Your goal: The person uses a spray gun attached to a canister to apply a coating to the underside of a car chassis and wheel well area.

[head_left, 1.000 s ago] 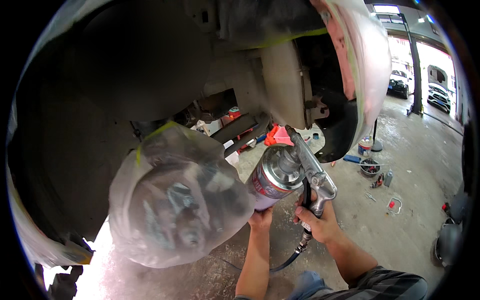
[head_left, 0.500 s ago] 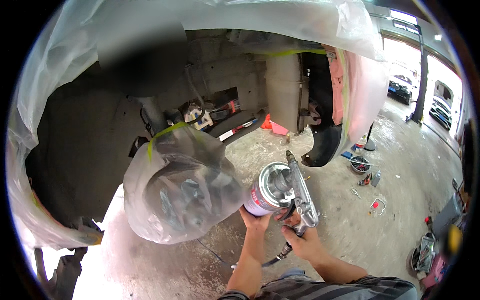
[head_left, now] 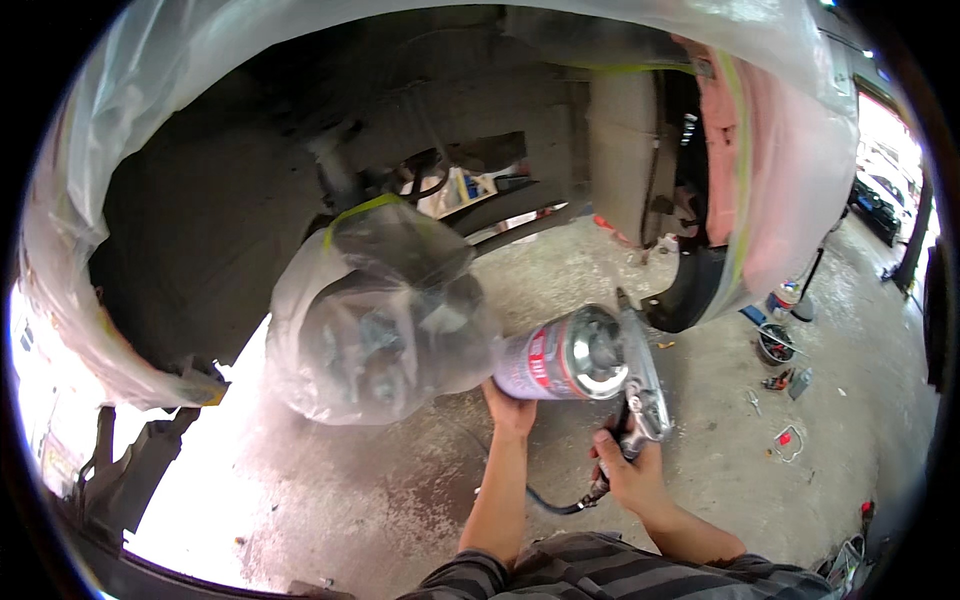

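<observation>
A spray gun of bare metal is joined to a silver-topped can with a purple and red label, which lies tilted on its side. My left hand is wrapped round the can's base from below. The gun's handle is in my right hand, whose fingers curl round the grip. A black air hose runs from the handle's lower end. Left of the can hangs a wheel hub wrapped in clear plastic, bound with yellow-green tape at its top.
The dark wheel arch of a car rises ahead, its edge draped in plastic sheeting. A black liner piece hangs at the right. On the concrete floor stand a small bucket and several tools. A dark stand is at lower left.
The can has tipped further onto its side, its top now turned rightward. Both hands and the gun have shifted slightly right in the picture, as the view also turned.
</observation>
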`<state>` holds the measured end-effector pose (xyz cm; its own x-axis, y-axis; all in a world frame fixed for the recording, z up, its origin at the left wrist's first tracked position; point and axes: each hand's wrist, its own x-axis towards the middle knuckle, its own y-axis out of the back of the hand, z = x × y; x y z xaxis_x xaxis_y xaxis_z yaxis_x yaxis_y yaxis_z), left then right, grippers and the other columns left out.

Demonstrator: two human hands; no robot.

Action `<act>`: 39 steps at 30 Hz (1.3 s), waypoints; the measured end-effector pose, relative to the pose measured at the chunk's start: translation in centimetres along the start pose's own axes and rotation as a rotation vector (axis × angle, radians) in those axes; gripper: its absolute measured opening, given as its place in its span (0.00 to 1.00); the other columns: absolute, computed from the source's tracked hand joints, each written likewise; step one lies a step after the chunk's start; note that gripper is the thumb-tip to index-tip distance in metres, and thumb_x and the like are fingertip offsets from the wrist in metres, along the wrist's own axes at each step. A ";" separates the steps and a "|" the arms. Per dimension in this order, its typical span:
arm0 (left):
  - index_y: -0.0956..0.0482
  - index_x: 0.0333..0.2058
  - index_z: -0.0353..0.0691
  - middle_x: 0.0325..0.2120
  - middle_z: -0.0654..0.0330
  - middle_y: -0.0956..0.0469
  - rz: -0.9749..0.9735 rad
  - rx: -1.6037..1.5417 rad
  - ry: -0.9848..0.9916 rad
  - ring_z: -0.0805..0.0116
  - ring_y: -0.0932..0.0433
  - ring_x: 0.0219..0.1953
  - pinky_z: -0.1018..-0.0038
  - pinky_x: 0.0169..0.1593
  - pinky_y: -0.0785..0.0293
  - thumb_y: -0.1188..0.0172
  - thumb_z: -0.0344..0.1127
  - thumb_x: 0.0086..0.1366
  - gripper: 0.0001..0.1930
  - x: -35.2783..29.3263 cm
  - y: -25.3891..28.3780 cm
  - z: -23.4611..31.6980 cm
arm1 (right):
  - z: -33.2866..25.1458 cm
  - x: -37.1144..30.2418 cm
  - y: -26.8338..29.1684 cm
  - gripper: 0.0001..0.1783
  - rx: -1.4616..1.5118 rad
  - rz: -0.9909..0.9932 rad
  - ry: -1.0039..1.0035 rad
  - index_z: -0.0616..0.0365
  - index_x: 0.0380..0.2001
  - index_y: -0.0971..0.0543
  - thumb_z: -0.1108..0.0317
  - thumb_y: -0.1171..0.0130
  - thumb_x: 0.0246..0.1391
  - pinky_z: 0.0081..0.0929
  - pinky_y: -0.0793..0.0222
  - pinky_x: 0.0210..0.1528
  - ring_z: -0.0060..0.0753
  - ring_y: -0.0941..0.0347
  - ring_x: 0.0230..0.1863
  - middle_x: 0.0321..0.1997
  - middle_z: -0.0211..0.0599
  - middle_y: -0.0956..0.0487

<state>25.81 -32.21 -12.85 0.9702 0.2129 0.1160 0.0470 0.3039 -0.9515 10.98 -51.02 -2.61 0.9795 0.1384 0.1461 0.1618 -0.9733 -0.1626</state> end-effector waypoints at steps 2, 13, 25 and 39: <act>0.31 0.54 0.42 0.53 0.58 0.28 -0.028 -0.004 0.008 0.59 0.31 0.57 0.59 0.61 0.37 0.56 0.58 0.66 0.28 -0.1 -0.5 0.5 | 0.2 -0.7 -0.5 0.12 0.020 0.023 0.030 0.59 0.41 0.33 0.69 0.43 0.58 0.22 0.28 0.20 0.23 0.28 0.30 0.33 0.32 0.29; 0.32 0.56 0.45 0.56 0.59 0.31 -0.012 -0.127 0.276 0.57 0.35 0.60 0.58 0.62 0.40 0.63 0.59 0.66 0.30 -4.7 -3.4 2.1 | -2.3 -2.6 -2.0 0.09 -0.058 -0.069 0.119 0.59 0.38 0.32 0.73 0.43 0.57 0.17 0.38 0.19 0.16 0.34 0.19 0.22 0.28 0.28; 0.31 0.53 0.45 0.51 0.61 0.27 0.177 -0.079 0.073 0.61 0.29 0.55 0.62 0.60 0.36 0.58 0.58 0.67 0.27 -9.4 -2.9 2.7 | -1.7 -5.6 -1.7 0.15 0.089 -0.049 0.190 0.63 0.46 0.33 0.78 0.47 0.55 0.30 0.21 0.37 0.29 0.29 0.45 0.46 0.45 0.29; 0.36 0.56 0.41 0.51 0.58 0.30 0.182 0.240 -0.464 0.63 0.30 0.54 0.62 0.57 0.35 0.54 0.63 0.64 0.33 -16.4 -1.4 8.6 | -3.6 -8.7 -4.3 0.20 0.250 -0.054 0.012 0.64 0.47 0.32 0.69 0.42 0.52 0.41 0.19 0.27 0.47 0.27 0.46 0.43 0.51 0.26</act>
<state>7.77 -28.17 -11.00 0.7486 0.6520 0.1205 -0.2201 0.4157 -0.8825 1.33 -48.70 0.30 0.9675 0.1854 0.1722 0.2398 -0.8890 -0.3902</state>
